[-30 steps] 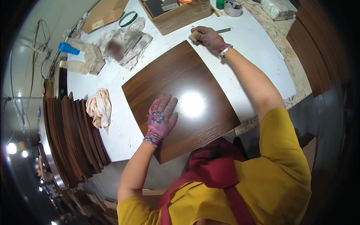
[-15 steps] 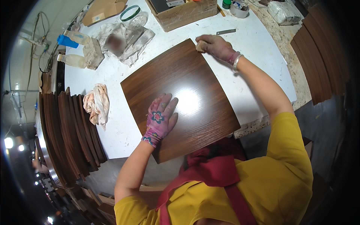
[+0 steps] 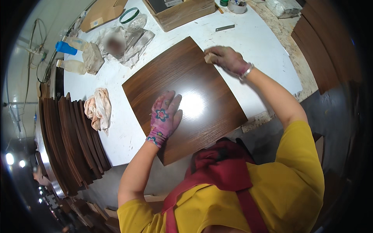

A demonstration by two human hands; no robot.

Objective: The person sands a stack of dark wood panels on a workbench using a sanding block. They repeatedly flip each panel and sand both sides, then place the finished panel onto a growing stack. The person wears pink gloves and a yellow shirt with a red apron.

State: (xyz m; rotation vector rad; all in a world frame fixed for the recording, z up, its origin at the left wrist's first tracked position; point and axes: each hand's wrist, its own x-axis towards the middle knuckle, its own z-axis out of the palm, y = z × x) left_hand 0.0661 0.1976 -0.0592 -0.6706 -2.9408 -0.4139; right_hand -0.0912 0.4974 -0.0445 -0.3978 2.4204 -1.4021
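Note:
A dark brown wood-grain board [image 3: 210, 93] lies askew on the white tabletop [image 3: 268, 58], its near corner jutting past the front edge. My left hand [image 3: 165, 116], in a pink flowered glove, rests flat on the board's left part with the fingers stretched out. At the board's right edge, close to the far corner, my gloved right hand [image 3: 229, 60] grips a small tan block [image 3: 210, 58] and holds it against that edge. The fingers partly cover the block, so its exact kind does not show.
Brown boards stand in a row [image 3: 70, 143] at the left; another stack [image 3: 316, 54] is at the right. A pinkish rag [image 3: 100, 108], a crumpled grey cloth [image 3: 134, 40], plastic bottles [image 3: 74, 66], a cardboard box [image 3: 182, 17] and a metal strip [image 3: 225, 28] lie around the board.
My right hand has slid with the tan block a little along the board's right edge, toward me. The left hand stays flat on the board. The whole view has shifted slightly.

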